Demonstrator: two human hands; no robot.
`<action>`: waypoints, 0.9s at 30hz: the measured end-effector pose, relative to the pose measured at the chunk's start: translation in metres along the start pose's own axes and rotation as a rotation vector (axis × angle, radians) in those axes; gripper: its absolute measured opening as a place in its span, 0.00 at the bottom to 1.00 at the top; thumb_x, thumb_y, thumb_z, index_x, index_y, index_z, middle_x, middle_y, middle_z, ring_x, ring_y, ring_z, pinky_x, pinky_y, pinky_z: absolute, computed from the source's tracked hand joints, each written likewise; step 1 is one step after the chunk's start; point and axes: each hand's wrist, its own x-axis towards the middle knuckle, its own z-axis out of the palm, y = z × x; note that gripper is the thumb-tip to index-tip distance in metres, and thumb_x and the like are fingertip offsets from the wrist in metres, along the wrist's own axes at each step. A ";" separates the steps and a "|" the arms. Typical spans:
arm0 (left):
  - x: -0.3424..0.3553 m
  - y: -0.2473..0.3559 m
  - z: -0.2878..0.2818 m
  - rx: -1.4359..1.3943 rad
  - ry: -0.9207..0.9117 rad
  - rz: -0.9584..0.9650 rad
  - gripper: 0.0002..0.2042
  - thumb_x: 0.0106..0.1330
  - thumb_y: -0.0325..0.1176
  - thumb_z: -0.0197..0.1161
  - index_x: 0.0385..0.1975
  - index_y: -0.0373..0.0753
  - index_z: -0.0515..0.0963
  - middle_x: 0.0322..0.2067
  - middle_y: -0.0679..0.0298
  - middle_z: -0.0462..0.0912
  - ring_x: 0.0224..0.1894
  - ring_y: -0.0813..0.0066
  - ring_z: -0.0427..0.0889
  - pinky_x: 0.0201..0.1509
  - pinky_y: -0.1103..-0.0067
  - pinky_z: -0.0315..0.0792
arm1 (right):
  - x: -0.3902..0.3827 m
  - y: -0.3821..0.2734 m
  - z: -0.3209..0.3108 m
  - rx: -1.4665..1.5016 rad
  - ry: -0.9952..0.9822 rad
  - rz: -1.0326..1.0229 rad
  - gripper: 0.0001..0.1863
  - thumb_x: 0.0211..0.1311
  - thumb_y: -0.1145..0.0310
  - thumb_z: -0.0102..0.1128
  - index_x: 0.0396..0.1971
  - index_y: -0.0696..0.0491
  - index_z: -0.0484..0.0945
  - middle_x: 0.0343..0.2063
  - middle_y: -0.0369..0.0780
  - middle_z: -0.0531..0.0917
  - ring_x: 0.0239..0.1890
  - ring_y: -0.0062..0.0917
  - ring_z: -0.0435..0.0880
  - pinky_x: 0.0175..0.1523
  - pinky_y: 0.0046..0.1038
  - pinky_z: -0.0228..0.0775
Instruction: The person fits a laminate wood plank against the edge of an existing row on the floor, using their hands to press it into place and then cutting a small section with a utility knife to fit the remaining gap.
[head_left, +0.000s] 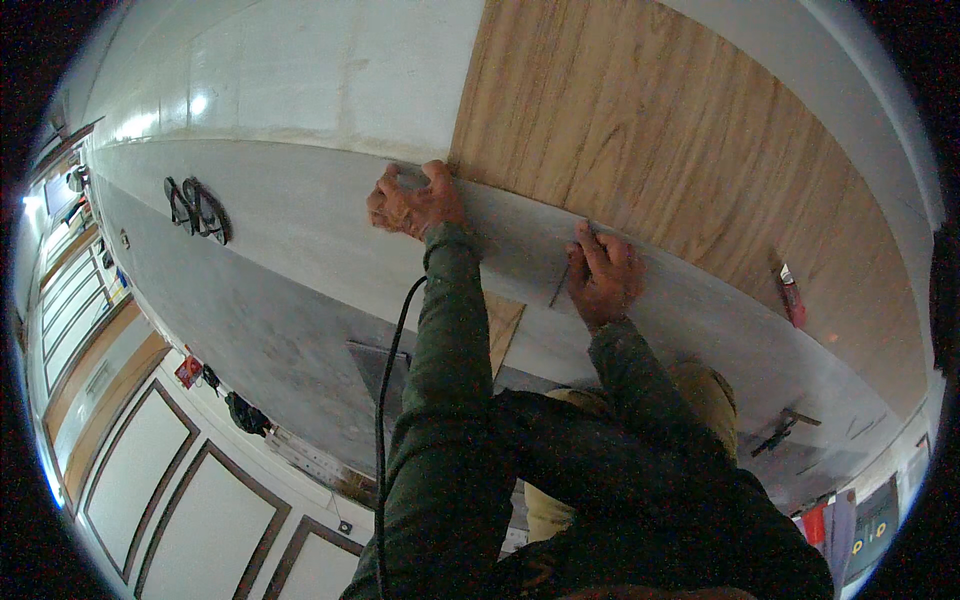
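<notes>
A large wood-grain sheet (650,130) lies on a grey-white panel (300,220). My left hand (412,200) presses on the near corner of the wood-grain sheet, fingers curled over its edge. My right hand (602,272) rests further right along the same edge and holds a thin dark pencil-like tool (560,285) whose tip points down onto the grey panel. Both sleeves are dark green.
A black cable (385,400) hangs along my left arm. A small wooden offcut (503,325) lies on the floor below. A pair of sandals (197,210) lies at the left, a red-and-white object (790,295) and a metal tool (782,430) at the right. Panelled doors (170,470) are at lower left.
</notes>
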 end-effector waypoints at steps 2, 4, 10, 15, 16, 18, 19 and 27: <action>0.001 0.006 -0.001 -0.009 -0.072 -0.126 0.24 0.43 0.40 0.64 0.42 0.37 0.77 0.44 0.52 0.71 0.53 0.51 0.65 0.54 0.56 0.63 | 0.000 0.001 -0.001 -0.009 0.001 0.001 0.16 0.53 0.61 0.67 0.43 0.45 0.85 0.33 0.35 0.80 0.36 0.32 0.79 0.43 0.34 0.67; -0.002 0.016 -0.002 0.009 -0.074 -0.143 0.23 0.45 0.40 0.64 0.42 0.36 0.77 0.44 0.52 0.71 0.52 0.51 0.65 0.55 0.56 0.62 | 0.001 0.003 -0.005 -0.024 -0.002 0.004 0.16 0.54 0.61 0.67 0.43 0.46 0.85 0.33 0.36 0.80 0.36 0.32 0.79 0.42 0.35 0.67; -0.019 -0.037 0.005 0.014 -0.116 0.235 0.31 0.56 0.48 0.62 0.52 0.28 0.68 0.60 0.42 0.62 0.63 0.41 0.57 0.65 0.52 0.52 | 0.001 -0.006 0.000 -0.008 -0.065 0.005 0.15 0.53 0.62 0.67 0.41 0.47 0.84 0.32 0.36 0.79 0.36 0.31 0.79 0.42 0.35 0.67; -0.058 -0.009 -0.029 0.088 -0.445 0.294 0.56 0.54 0.66 0.60 0.68 0.26 0.44 0.70 0.38 0.39 0.72 0.37 0.34 0.72 0.49 0.37 | 0.001 0.006 0.002 0.003 0.039 -0.038 0.15 0.51 0.62 0.69 0.41 0.47 0.85 0.32 0.36 0.79 0.35 0.31 0.79 0.39 0.36 0.68; -0.061 -0.003 -0.035 0.141 -0.535 0.289 0.62 0.47 0.70 0.62 0.69 0.26 0.40 0.70 0.38 0.35 0.72 0.37 0.32 0.71 0.48 0.37 | 0.001 0.007 0.001 -0.005 0.033 -0.040 0.15 0.51 0.62 0.69 0.41 0.47 0.85 0.32 0.36 0.79 0.35 0.31 0.79 0.39 0.36 0.68; -0.064 0.008 -0.046 0.191 -0.630 0.276 0.69 0.39 0.74 0.64 0.69 0.27 0.35 0.71 0.39 0.31 0.72 0.38 0.30 0.71 0.47 0.36 | -0.001 0.006 -0.001 -0.003 0.006 -0.026 0.15 0.51 0.62 0.69 0.40 0.46 0.85 0.33 0.36 0.79 0.35 0.31 0.79 0.38 0.37 0.68; -0.067 0.015 -0.050 0.216 -0.717 0.223 0.73 0.34 0.75 0.67 0.69 0.28 0.33 0.71 0.39 0.29 0.73 0.39 0.28 0.70 0.45 0.37 | -0.001 0.008 -0.001 -0.012 0.000 -0.028 0.15 0.51 0.62 0.69 0.40 0.46 0.85 0.33 0.36 0.79 0.35 0.31 0.79 0.38 0.37 0.68; -0.073 0.035 -0.050 0.323 -0.757 0.089 0.77 0.26 0.69 0.75 0.70 0.32 0.29 0.72 0.47 0.26 0.73 0.42 0.27 0.69 0.43 0.38 | 0.007 0.001 -0.006 -0.004 -0.053 -0.068 0.19 0.51 0.65 0.68 0.46 0.46 0.83 0.33 0.39 0.79 0.34 0.35 0.79 0.37 0.36 0.69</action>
